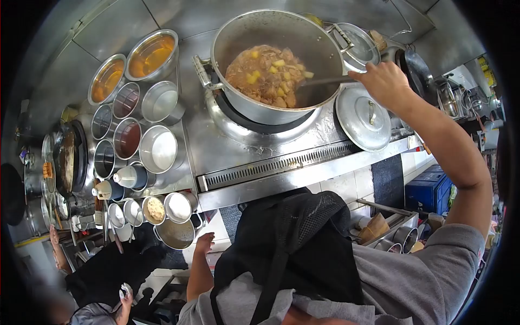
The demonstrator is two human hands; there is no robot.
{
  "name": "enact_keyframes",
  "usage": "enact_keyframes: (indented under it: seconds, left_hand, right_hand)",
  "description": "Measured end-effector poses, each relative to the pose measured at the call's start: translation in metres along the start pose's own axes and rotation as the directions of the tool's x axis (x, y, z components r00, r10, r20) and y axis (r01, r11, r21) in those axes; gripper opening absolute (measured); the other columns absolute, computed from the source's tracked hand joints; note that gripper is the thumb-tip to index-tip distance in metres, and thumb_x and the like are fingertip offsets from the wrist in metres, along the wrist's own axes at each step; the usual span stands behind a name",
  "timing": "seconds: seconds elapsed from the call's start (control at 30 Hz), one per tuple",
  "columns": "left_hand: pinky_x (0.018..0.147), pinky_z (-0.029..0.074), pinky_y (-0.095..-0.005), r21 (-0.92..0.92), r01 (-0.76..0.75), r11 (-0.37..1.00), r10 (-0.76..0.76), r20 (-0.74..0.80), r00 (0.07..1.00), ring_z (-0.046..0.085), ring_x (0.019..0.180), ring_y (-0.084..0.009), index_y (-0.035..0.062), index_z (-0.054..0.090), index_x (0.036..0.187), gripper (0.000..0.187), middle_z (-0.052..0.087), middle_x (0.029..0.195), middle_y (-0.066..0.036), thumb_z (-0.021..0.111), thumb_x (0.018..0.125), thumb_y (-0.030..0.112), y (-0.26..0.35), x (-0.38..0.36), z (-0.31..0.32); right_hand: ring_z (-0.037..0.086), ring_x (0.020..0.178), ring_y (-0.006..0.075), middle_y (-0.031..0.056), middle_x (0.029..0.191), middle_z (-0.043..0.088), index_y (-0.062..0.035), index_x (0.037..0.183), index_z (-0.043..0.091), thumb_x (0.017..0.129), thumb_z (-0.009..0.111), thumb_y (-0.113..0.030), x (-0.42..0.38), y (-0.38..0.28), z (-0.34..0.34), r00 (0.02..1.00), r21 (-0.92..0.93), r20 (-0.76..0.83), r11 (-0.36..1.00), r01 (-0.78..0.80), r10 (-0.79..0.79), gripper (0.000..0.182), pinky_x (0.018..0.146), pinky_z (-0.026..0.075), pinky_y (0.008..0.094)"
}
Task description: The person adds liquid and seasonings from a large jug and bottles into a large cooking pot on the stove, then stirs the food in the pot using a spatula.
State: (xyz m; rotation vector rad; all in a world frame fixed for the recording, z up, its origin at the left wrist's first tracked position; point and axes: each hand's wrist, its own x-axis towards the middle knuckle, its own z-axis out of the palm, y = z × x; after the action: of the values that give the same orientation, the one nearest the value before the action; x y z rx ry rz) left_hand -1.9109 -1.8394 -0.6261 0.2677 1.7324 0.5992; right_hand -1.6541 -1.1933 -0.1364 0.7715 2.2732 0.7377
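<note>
A large metal pot [281,114] stands on the stove burner, with chunky stew [265,76] and yellow pieces in it. My right hand [382,82] is closed round the end of a long-handled metal spatula [330,80]. The handle crosses the pot's right rim, and its working end dips into the food at the right side, partly hidden and blurred. My left hand [204,242] hangs low beside my body, holding nothing, with its fingers loosely apart. Nearest to it is a wide metal pan [177,245] at the counter's edge.
Metal containers of sauces and powders crowd the counter to the left, with two bowls of amber liquid [153,53] behind and squeeze bottles [130,177] in front. A pot lid [364,120] leans right of the pot. Another person's hand [125,295] shows at lower left.
</note>
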Motion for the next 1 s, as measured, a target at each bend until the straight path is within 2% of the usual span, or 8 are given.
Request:
enact_keyframes:
  seconds: [0.03, 0.1, 0.17, 0.43, 0.57, 0.6, 0.73, 1.0]
  left_hand:
    - [0.073, 0.051, -0.0426, 0.143, -0.209, 0.967, 0.204, 0.046, 0.978, 0.065, 0.094, -0.022, 0.0173, 0.06, 0.129, 0.039, 0.065, 0.117, -0.002, 0.057, 0.095, 0.035, -0.005, -0.001, -0.002]
    - [0.071, 0.052, -0.0411, 0.019, 0.06, 0.998, -0.06, 0.032, 0.998, 0.065, 0.095, -0.021, 0.0176, 0.06, 0.129, 0.038, 0.065, 0.118, -0.001, 0.057, 0.094, 0.033, -0.011, 0.005, 0.002]
    - [0.063, 0.052, -0.0363, -0.089, 0.161, 0.983, -0.165, -0.038, 0.986, 0.067, 0.09, -0.0185, 0.017, 0.061, 0.128, 0.038, 0.068, 0.111, -0.001, 0.056, 0.093, 0.031, 0.022, -0.002, 0.008]
    - [0.053, 0.049, -0.0293, 0.019, 0.003, 1.0, 0.0, -0.16, 0.987, 0.065, 0.074, -0.0142, 0.011, 0.068, 0.116, 0.033, 0.068, 0.09, -0.003, 0.059, 0.09, 0.029, 0.115, 0.034, 0.019]
    - [0.052, 0.047, -0.0271, 0.113, -0.028, 0.993, 0.046, -0.156, 0.987, 0.065, 0.074, -0.0122, 0.0088, 0.068, 0.116, 0.037, 0.068, 0.087, -0.005, 0.06, 0.093, 0.036, 0.149, 0.026, 0.035]
    - [0.055, 0.048, -0.0301, 0.091, -0.018, 0.996, 0.033, -0.159, 0.987, 0.066, 0.08, -0.0143, 0.0103, 0.067, 0.119, 0.043, 0.069, 0.094, -0.005, 0.061, 0.092, 0.043, 0.146, 0.024, 0.04]
    - [0.059, 0.05, -0.0339, 0.011, 0.086, 0.996, -0.083, -0.16, 0.984, 0.066, 0.088, -0.019, 0.0138, 0.067, 0.12, 0.043, 0.068, 0.107, -0.003, 0.061, 0.091, 0.044, 0.147, -0.007, 0.076]
    - [0.059, 0.05, -0.0355, -0.136, 0.195, 0.971, -0.214, -0.144, 0.966, 0.063, 0.085, -0.0152, 0.0197, 0.066, 0.122, 0.037, 0.068, 0.107, 0.003, 0.061, 0.092, 0.04, 0.101, -0.036, 0.115]
  right_hand:
    - [0.069, 0.088, 0.0256, 0.0096, 0.106, 0.066, -0.0313, 0.139, 0.05, 0.091, 0.051, -0.009, 0.002, 0.002, 0.009, 1.0, 0.004, 0.002, 1.0, -0.001, 0.001, 0.053, 0.076, 0.055, 0.0384]
    - [0.069, 0.087, 0.0258, 0.01, 0.106, 0.065, -0.0314, 0.141, 0.048, 0.091, 0.05, -0.008, 0.007, 0.004, 0.027, 0.997, 0.046, -0.04, 0.997, -0.058, 0.06, 0.055, 0.075, 0.056, 0.0392]
    - [0.07, 0.086, 0.0259, 0.01, 0.106, 0.065, -0.0313, 0.142, 0.046, 0.091, 0.05, -0.008, 0.017, 0.007, 0.037, 0.996, 0.074, -0.048, 0.995, -0.065, 0.068, 0.056, 0.074, 0.056, 0.0394]
    - [0.07, 0.083, 0.0281, 0.0096, 0.104, 0.068, -0.0309, 0.139, 0.05, 0.093, 0.048, -0.01, 0.026, 0.016, 0.066, 0.973, 0.162, -0.213, 0.985, -0.056, 0.09, 0.051, 0.072, 0.057, 0.0379]
    - [0.07, 0.081, 0.023, 0.0072, 0.089, 0.07, -0.0298, 0.127, 0.063, 0.088, 0.049, -0.005, -0.017, 0.069, 0.015, 0.972, 0.095, -0.193, 0.988, -0.12, 0.136, 0.049, 0.071, 0.056, 0.0364]
    - [0.068, 0.076, 0.0267, 0.0084, 0.079, 0.068, -0.0311, 0.133, 0.058, 0.081, 0.052, 0.001, -0.027, 0.085, 0.019, 0.936, 0.065, -0.337, 0.994, -0.091, 0.107, 0.062, 0.066, 0.055, 0.0388]
    - [0.068, 0.082, 0.0287, 0.0102, 0.09, 0.069, -0.0278, 0.13, 0.061, 0.084, 0.053, -0.002, -0.038, 0.11, 0.01, 0.921, 0.175, -0.361, 0.98, -0.09, 0.149, 0.053, 0.07, 0.054, 0.0401]
    - [0.068, 0.083, 0.0317, 0.0124, 0.099, 0.067, -0.0336, 0.141, 0.047, 0.089, 0.05, -0.008, 0.076, 0.059, 0.048, 0.877, 0.36, -0.461, 0.932, 0.047, 0.134, 0.058, 0.072, 0.055, 0.0464]
